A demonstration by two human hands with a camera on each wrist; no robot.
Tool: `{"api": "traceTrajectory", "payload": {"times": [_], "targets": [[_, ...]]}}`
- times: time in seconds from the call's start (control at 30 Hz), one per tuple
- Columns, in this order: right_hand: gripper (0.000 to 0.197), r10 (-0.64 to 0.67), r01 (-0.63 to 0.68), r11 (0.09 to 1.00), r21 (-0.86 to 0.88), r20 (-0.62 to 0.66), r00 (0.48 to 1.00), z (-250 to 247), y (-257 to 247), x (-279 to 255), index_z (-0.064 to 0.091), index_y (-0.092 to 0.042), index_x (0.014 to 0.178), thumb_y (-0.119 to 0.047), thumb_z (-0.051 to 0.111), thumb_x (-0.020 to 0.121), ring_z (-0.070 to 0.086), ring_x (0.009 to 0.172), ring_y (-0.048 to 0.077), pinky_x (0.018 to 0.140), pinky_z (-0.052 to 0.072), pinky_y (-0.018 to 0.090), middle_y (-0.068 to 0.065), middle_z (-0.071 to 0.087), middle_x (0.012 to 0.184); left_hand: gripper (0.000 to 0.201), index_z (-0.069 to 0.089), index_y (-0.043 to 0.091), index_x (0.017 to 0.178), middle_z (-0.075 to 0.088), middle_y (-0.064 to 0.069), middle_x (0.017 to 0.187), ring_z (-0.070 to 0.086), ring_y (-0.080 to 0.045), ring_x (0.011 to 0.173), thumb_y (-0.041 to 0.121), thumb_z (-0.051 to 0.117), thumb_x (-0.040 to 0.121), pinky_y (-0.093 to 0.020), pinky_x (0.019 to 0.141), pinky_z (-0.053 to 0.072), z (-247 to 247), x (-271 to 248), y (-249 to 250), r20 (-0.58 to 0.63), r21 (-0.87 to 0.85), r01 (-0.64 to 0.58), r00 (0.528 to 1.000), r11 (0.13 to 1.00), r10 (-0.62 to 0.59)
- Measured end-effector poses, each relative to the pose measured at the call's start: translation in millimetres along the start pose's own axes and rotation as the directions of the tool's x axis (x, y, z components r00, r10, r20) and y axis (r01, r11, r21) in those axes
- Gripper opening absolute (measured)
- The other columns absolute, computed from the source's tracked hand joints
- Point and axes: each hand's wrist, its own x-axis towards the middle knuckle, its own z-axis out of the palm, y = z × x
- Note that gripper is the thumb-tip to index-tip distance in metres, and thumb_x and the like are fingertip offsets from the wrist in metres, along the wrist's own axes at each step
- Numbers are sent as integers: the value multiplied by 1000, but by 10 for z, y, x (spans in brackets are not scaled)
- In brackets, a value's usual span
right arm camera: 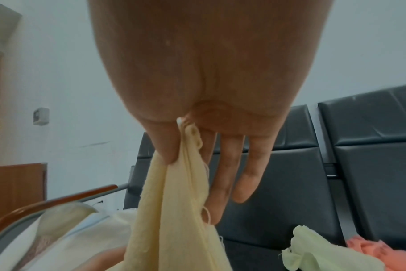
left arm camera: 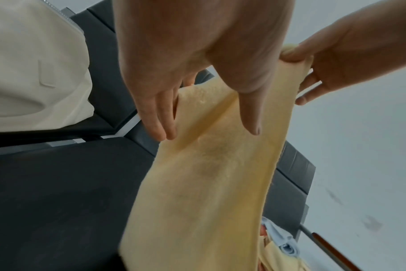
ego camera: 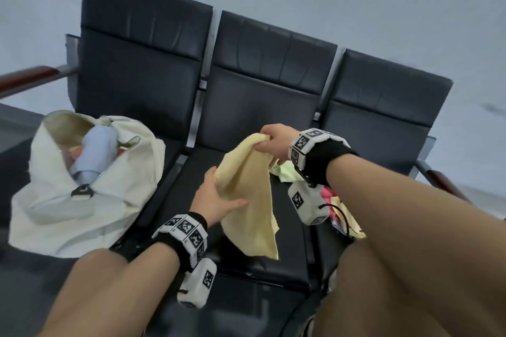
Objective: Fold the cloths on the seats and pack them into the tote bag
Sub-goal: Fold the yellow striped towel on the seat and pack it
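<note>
Right hand point(ego camera: 276, 142) pinched yellow cloth point(ego camera: 252, 200) top at frame centre, over middle seat point(ego camera: 241, 268); left hand point(ego camera: 216, 200) gripped cloth's lower left edge. Tote bag point(ego camera: 54, 213) at left.

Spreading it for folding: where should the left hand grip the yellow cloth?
Likely the upper edge's far end, pinched from the left: the yellow cloth hangs bunched from the right hand, and that edge runs down to the left hand.
</note>
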Motion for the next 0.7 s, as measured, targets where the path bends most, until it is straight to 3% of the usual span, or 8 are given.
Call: {"api": "traceTrajectory", "payload": {"times": [0.17,0.3,0.37,0.5,0.6,0.67,0.7], "targets": [[6,4,2,990,143,-47,999,28,114,-266,56,-16,90,-21,56,93,73,69,28,70,58,44,8,69,96,121,20,27,154,46,-2,145,49,-23,130,46,92,59,-46,109,43,-5,-240,222,-25,-69,-25,999,997,23],[10,-32,55,976,210,-115,993,-82,81,-395,57,-15,90,-24,58,94,71,59,28,51,51,33,9,70,86,97,37,25,144,49,-3,133,53,-21,120,40,91,64,-40,102,48,-146,-414,408,-118,14,-101,988,995,102],[13,-52,92,971,221,-181,982,-129,53,-461,57,-16,85,-26,62,91,66,54,26,44,43,28,8,67,77,95,41,23,140,46,-2,129,53,-20,115,42,92,62,-35,97,48,-247,-488,533,-149,93,-108,981,990,121],[13,-40,110,950,292,-236,971,-115,-22,-560,59,-13,84,-24,65,89,55,45,18,40,41,24,5,61,67,116,26,23,149,34,-6,142,47,-22,122,59,88,58,-41,103,46,-363,-640,817,-115,137,-56,991,989,72],[16,-21,95,951,294,-247,969,-96,-75,-604,58,-15,81,-25,64,91,57,51,16,37,41,19,2,60,68,121,17,24,154,23,-6,152,43,-25,132,61,85,61,-42,105,44,-348,-736,988,-105,167,-66,991,984,85],[20,-19,95,952,291,-255,967,-96,-108,-632,55,-18,76,-27,65,91,56,52,14,37,41,19,1,59,68,105,31,24,147,33,-3,145,50,-21,122,62,83,64,-40,99,49,-333,-778,1048,-131,253,-96,982,963,133],[20,-21,97,954,285,-258,966,-97,-123,-643,55,-18,76,-28,65,91,56,53,14,38,42,20,0,59,68,86,45,24,136,45,-1,135,56,-17,111,61,80,67,-40,93,53,-329,-793,1069,-156,308,-117,973,944,172]]}}
